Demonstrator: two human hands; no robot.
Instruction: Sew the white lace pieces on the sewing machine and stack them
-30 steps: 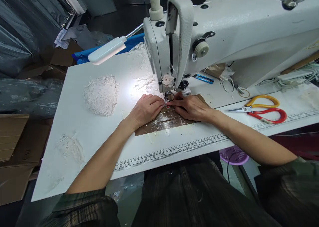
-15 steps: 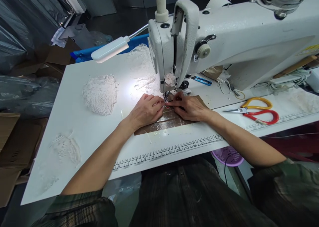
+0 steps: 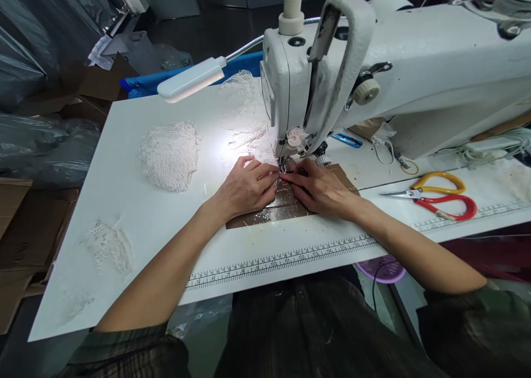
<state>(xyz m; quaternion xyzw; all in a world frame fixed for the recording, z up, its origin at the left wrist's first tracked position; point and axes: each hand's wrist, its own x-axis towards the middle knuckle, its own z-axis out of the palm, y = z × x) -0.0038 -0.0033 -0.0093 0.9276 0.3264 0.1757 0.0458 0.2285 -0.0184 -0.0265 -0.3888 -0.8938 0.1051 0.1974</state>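
My left hand [image 3: 249,187] and my right hand [image 3: 319,187] meet at the presser foot [image 3: 286,164] of a white sewing machine [image 3: 280,85]. Their fingertips are pinched close together on a small bit of white lace [image 3: 277,182], mostly covered by the fingers. Both hands rest over a brown taped plate [image 3: 265,216] on the machine bed. Behind the needle area, more white lace pieces [image 3: 244,110] lie under the lit lamp [image 3: 193,79]. A pale fabric flower [image 3: 296,137] is fixed to the machine head near the needle.
A white lace pile [image 3: 170,156] and a smaller lace piece [image 3: 108,245] lie on the table's left part. Scissors [image 3: 435,195] with yellow and red handles rest at right, near a blue snipper [image 3: 347,140]. A printed ruler [image 3: 286,259] runs along the front edge.
The view has shifted slightly, so the machine appears larger and further right. Both hands stay at the presser foot, with their fingertips in nearly the same pose.
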